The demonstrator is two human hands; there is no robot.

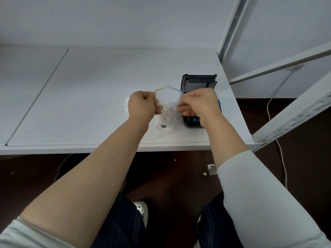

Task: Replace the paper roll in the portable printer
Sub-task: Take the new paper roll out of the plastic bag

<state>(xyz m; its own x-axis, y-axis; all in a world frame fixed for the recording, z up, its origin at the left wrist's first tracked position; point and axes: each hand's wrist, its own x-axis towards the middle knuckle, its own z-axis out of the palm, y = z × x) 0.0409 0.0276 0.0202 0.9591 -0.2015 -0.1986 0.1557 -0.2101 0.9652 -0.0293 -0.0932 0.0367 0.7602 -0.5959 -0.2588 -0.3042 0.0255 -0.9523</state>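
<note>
A clear plastic bag (169, 97) with thin yellow and blue edge lines hangs between my hands above the white table (89, 97). My left hand (142, 105) pinches its left side and my right hand (200, 104) pinches its right side. Inside the bag's lower part lie white paper rolls (163, 126), resting on the table. The black portable printer (198, 83) stands just right of the bag with its lid raised; my right hand hides much of its body. A blue button (194, 119) shows on its front.
The table's front edge (107, 149) runs just below the bag. A white metal shelf frame (279, 127) rises at the right, close to the printer. A white cable (279, 149) hangs beside it to the dark floor. A thin groove (37, 97) crosses the table's left.
</note>
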